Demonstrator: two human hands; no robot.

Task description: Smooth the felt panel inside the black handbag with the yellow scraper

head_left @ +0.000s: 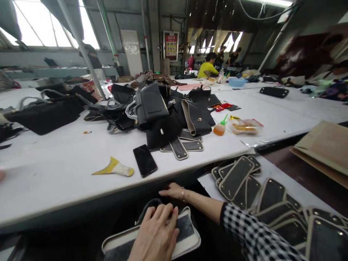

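Low in front of me, below the table's edge, is a black bag (186, 226) with a pale-edged oblong base panel turned upward. My left hand (156, 232) lies across this panel, its fingers bent over the far side. A dark loop, perhaps a handle, shows just beyond those fingers. My right hand (174, 191), with a bracelet at the wrist, is past the bag near the table edge. Its fingers are curled and partly lost in shadow, so what they hold is hidden. Closest on the tabletop are a black phone (145, 160) and a yellow tool with a white-wrapped handle (114, 168).
Black handbags (150, 105) are heaped on the white table (67, 152). Pale-edged base panels (236, 177) lie stacked at right, near a cardboard box (323, 145). A green-tipped glue bottle (220, 127) stands beside a clear food container (246, 126). Several people work farther back.
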